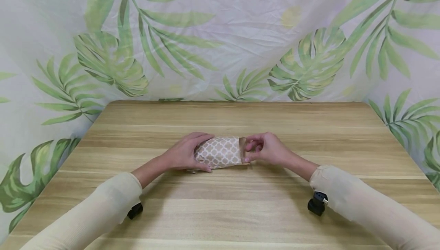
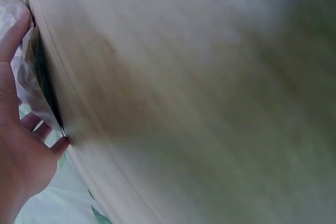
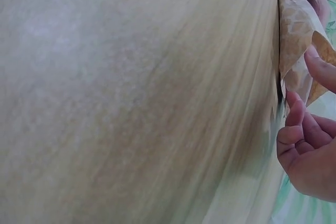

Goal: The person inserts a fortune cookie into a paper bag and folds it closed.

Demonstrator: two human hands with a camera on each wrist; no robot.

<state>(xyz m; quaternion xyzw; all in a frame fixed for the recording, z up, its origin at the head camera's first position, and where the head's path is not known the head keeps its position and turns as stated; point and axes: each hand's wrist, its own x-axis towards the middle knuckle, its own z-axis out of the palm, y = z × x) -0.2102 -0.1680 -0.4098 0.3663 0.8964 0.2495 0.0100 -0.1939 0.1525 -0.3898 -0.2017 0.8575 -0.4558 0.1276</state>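
Note:
A paper bag [image 1: 220,151] with a white-and-tan lattice print lies on its side on the wooden table, its plain brown mouth facing right. My left hand [image 1: 187,151] grips the closed end, thumb along the near side and fingers over the far side. At the mouth, my right hand [image 1: 269,149] holds the paper edge with curled fingers, its thumb low on the near corner. The right wrist view shows the brown inner flap [image 3: 321,51] standing up beside the right thumb. Crinkled paper [image 2: 23,72] shows under the left hand in the left wrist view. The bag's inside is hidden.
The wood-grain table [image 1: 220,212] runs back to a hanging cloth [image 1: 240,51] printed with green leaves. Black wrist mounts [image 1: 316,204] hang under both cream sleeves [image 1: 364,200], close over the tabletop.

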